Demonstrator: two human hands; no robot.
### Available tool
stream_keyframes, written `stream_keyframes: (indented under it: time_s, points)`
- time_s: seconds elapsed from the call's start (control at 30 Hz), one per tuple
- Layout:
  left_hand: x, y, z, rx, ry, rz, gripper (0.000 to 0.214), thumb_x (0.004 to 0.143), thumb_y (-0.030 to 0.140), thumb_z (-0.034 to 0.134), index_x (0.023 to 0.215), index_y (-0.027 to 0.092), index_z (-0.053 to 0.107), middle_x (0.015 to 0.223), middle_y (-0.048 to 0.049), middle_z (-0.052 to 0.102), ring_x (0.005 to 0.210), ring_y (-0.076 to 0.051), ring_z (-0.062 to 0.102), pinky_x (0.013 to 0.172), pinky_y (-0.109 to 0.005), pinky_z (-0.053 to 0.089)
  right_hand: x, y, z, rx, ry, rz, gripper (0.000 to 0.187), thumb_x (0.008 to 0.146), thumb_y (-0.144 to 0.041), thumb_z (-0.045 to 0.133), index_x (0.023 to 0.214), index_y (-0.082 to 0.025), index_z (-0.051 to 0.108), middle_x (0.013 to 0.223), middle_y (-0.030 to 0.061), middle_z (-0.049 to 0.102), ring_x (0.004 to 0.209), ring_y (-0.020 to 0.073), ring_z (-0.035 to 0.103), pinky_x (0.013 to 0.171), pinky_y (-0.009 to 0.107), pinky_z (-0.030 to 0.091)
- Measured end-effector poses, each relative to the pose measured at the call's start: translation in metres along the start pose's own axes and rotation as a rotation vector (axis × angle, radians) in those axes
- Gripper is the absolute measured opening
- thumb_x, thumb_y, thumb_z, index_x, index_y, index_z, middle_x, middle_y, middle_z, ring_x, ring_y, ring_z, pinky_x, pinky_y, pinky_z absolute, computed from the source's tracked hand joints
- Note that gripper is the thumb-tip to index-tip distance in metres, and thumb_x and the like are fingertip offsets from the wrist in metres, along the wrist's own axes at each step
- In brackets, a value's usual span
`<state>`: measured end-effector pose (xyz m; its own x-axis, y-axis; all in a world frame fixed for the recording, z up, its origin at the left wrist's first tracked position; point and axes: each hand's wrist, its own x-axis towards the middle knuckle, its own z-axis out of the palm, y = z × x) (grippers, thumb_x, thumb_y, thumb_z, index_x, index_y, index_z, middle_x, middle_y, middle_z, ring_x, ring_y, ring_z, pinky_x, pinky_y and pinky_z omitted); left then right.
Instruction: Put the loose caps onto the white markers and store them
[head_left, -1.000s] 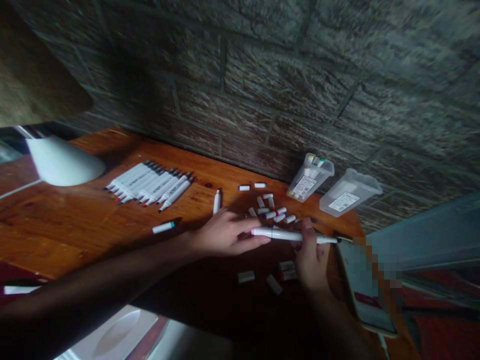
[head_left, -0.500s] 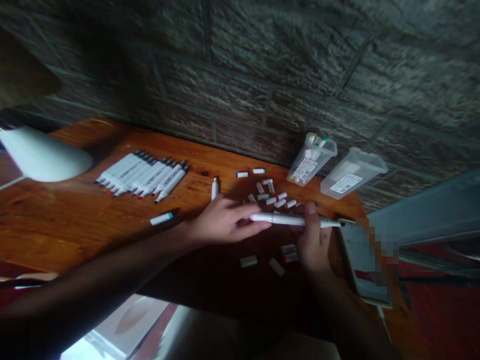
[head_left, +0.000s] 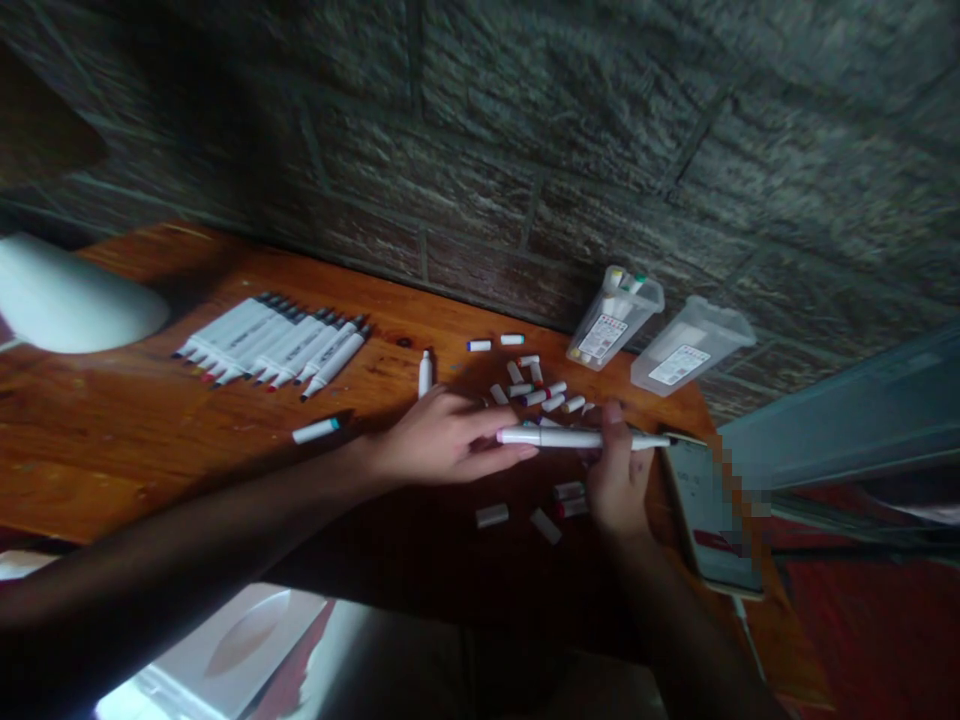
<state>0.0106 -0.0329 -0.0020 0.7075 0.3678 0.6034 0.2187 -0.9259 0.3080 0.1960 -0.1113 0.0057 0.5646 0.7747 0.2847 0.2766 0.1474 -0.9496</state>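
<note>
The white marker point(head_left: 562, 438) lay nearly level between both hands above the wooden surface point(head_left: 225, 440). The left hand point(head_left: 431, 440) pinched its pink-tinted end between thumb and fingers, while the right hand point(head_left: 619, 475) closed around the barrel near the dark, tapered tip, thumb on top; gripping both ends probably kept it steady and the tip clear of the fingers. The loose caps point(head_left: 534, 397) were scattered close by, presumably for easy reach. The marker row point(head_left: 255, 340) lay side by side at left, likely to keep the pens together, and two clear containers point(head_left: 679, 362) stood near the wall, seemingly out of the way.
</note>
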Motion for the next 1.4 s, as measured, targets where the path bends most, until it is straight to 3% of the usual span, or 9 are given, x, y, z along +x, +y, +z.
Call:
stream_keyframes:
  time_s: [0.1, 0.27, 0.57, 0.77, 0.93, 1.17, 1.4]
  points:
    - [0.0008, -0.0012, -0.0027, -0.001, 0.033, 0.008, 0.029, 0.093, 0.039, 0.058, 0.076, 0.017, 0.064, 0.057, 0.0031, 0.06, 0.049, -0.008, 0.054, 0.05, -0.021, 0.038, -0.0015, 0.0018, 0.0019, 0.029, 0.007, 0.048, 0.044, 0.081, -0.061, 0.056, 0.079, -0.017, 0.061, 0.076, 0.0049, 0.066, 0.073, 0.0206, 0.063, 0.064, 0.032, 0.049]
    - [0.0002, -0.0016, -0.001, 0.032, 0.02, 0.019, 0.029, 0.092, 0.042, 0.058, 0.079, 0.017, 0.067, 0.058, 0.0017, 0.062, 0.051, -0.009, 0.056, 0.051, -0.021, 0.038, -0.0028, 0.0012, 0.0014, 0.003, -0.003, -0.018, 0.043, 0.083, -0.06, 0.053, 0.084, -0.018, 0.063, 0.086, 0.007, 0.07, 0.091, 0.0239, 0.066, 0.076, 0.034, 0.051]
    - [-0.0004, -0.0016, 0.0049, 0.018, 0.002, -0.003, 0.031, 0.093, 0.041, 0.057, 0.073, 0.017, 0.064, 0.058, 0.001, 0.062, 0.052, -0.01, 0.057, 0.052, -0.022, 0.039, -0.0006, 0.0044, 0.0051, 0.007, 0.059, -0.04, 0.04, 0.08, -0.058, 0.057, 0.082, -0.019, 0.064, 0.08, 0.0045, 0.07, 0.081, 0.0214, 0.066, 0.076, 0.033, 0.05]
    - [0.0007, -0.0023, 0.002, 0.022, 0.014, -0.003, 0.031, 0.092, 0.041, 0.057, 0.074, 0.018, 0.065, 0.056, 0.0016, 0.061, 0.05, -0.01, 0.057, 0.05, -0.022, 0.038, -0.0009, 0.0045, 0.0041, -0.012, 0.056, 0.094, 0.045, 0.076, -0.063, 0.058, 0.076, -0.018, 0.061, 0.072, 0.0034, 0.063, 0.076, 0.0229, 0.063, 0.073, 0.036, 0.049]
    - [0.0007, -0.001, 0.0038, 0.01, -0.001, -0.021, 0.034, 0.092, 0.043, 0.057, 0.073, 0.017, 0.066, 0.056, 0.0016, 0.061, 0.048, -0.009, 0.055, 0.05, -0.022, 0.037, -0.0004, -0.0007, 0.0017, -0.101, 0.04, -0.022, 0.044, 0.079, -0.062, 0.052, 0.066, -0.02, 0.055, 0.063, 0.002, 0.056, 0.074, 0.0225, 0.06, 0.072, 0.036, 0.048]
    - [0.0016, -0.0032, 0.0029, 0.003, 0.029, 0.001, 0.032, 0.092, 0.041, 0.058, 0.071, 0.017, 0.064, 0.055, 0.0025, 0.06, 0.048, -0.009, 0.054, 0.049, -0.022, 0.035, -0.0018, 0.0008, 0.004, -0.085, 0.071, 0.017, 0.043, 0.078, -0.061, 0.054, 0.067, -0.02, 0.054, 0.062, 0.0001, 0.053, 0.07, 0.0202, 0.058, 0.068, 0.034, 0.046]
    - [0.0009, -0.0006, 0.0036, -0.007, 0.022, -0.01, 0.03, 0.091, 0.04, 0.06, 0.071, 0.018, 0.064, 0.055, 0.0035, 0.059, 0.049, -0.008, 0.053, 0.049, -0.02, 0.037, -0.0004, -0.0011, 0.002, -0.12, 0.059, -0.063, 0.041, 0.081, -0.058, 0.052, 0.065, -0.02, 0.053, 0.06, -0.0002, 0.051, 0.072, 0.0198, 0.057, 0.072, 0.034, 0.046]
